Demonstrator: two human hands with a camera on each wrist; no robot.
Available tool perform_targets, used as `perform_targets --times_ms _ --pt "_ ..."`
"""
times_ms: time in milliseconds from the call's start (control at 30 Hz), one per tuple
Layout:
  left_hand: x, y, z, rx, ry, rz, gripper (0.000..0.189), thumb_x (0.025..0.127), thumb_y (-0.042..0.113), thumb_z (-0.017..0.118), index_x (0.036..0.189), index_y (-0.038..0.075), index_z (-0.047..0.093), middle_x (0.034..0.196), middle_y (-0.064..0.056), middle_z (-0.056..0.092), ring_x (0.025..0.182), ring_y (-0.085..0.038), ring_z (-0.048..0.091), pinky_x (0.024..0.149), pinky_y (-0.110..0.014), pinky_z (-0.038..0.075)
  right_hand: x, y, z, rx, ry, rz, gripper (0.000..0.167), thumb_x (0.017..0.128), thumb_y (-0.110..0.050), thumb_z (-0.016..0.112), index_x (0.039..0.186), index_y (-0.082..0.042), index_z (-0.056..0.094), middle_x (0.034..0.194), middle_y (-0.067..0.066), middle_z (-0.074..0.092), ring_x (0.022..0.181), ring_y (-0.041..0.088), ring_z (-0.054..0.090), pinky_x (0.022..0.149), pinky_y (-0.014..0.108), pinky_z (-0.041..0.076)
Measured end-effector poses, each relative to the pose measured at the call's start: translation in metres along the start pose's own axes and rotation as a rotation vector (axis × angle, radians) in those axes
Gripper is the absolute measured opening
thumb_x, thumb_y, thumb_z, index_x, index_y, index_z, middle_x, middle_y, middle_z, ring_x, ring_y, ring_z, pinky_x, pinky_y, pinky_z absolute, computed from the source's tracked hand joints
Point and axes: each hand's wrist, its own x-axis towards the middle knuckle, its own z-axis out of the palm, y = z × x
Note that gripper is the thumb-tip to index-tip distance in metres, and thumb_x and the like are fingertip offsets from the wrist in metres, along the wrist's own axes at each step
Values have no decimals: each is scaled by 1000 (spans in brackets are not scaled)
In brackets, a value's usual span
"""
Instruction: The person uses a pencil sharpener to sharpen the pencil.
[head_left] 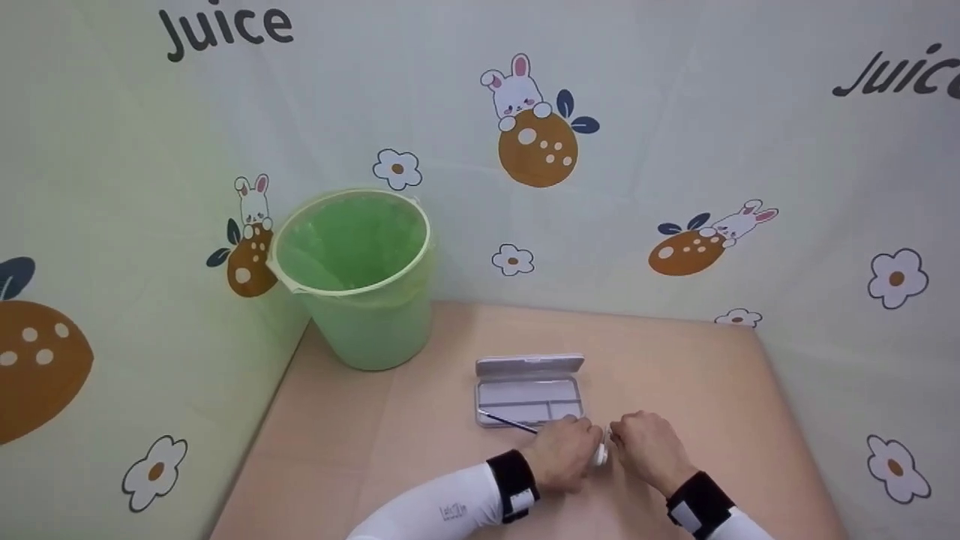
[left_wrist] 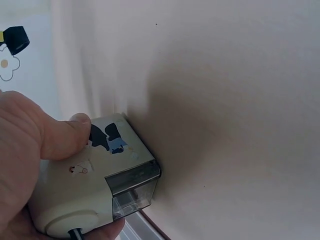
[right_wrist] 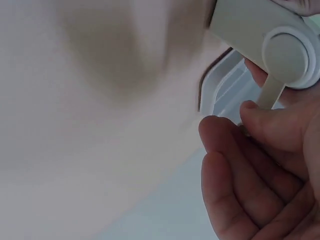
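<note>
The biggest thing from where I stand is the pale cloth (head_left: 637,97) hung around, printed with rabbits on brownish-orange fruit, white flowers and the word Juice. Then there's the peach-coloured worktop (head_left: 427,420), its far edge meeting that cloth. A green bucket (head_left: 375,330) stands upright in the worktop's far left corner, open at the top. Two white sleeves (head_left: 442,506) reach in from the near side, the left one showing more. A pale grey case (head_left: 525,391) lies about midway between the worktop's left and right edges, lid raised on its far side, divided tray facing up. By its near right corner, the left hand (head_left: 564,454) grasps a cream sharpener (left_wrist: 75,195), thumb on the stickered face, fingers wrapped behind; the right hand (head_left: 651,450) pinches the crank (right_wrist: 271,92) between thumb and forefinger, its other fingers curled. The sharpener is between the hands, somewhat nearer the worktop's right edge than its left; whether it touches the surface I can't tell. Black bands (head_left: 513,484) circle the wrists. A slim dark pencil (head_left: 510,421) slants across the case's near edge toward the left hand. Smallest is the sharpener's see-through compartment (left_wrist: 132,190).
</note>
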Motion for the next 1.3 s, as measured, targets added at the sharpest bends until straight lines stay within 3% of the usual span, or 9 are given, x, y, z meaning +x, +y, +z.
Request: perform_targets --times_ms 200,400,600,867,1033,1300 --pt "2 1 3 15 4 -7 55 80 49 93 120 21 67 109 7 73 95 -10 68 82 -24 58 -10 -1 20 1 33 1 31 87 0 85 67 -13 65 63 -2 61 57 10 47 52 29 41" --pt "3 2 4 -25 36 3 55 77 48 93 117 20 67 106 6 72 93 -11 68 82 -24 57 -27 -7 35 -12 -23 10 25 80 8 80 69 -11 69 65 0 67 57 13 56 51 33 48" --pt "1 3 3 -51 36 -10 49 78 43 91 113 19 67 102 6 71 90 -12 68 80 -24 57 -37 -13 35 68 -69 -2 25 88 0 83 71 -14 71 66 -3 68 59 6 53 53 29 44" --pt "2 5 1 -55 -10 -35 61 74 49 96 117 19 67 105 6 70 93 -11 67 81 -24 57 -44 -17 30 246 -172 -12 27 89 -2 85 71 -18 71 66 -11 64 60 -1 44 56 23 38" --pt "0 7 1 -40 -13 -32 62 73 51 97 117 19 67 105 6 70 92 -11 67 78 -23 57 -46 -19 26 255 -189 -33 32 85 0 81 67 -19 62 63 -12 58 59 0 41 55 22 36" --pt "0 8 1 -4 21 -33 59 75 54 95 114 20 67 102 7 70 91 -10 66 78 -23 56 -43 -21 16 262 -207 -94 31 84 -2 80 62 -19 67 59 -14 56 57 -1 38 53 21 34"
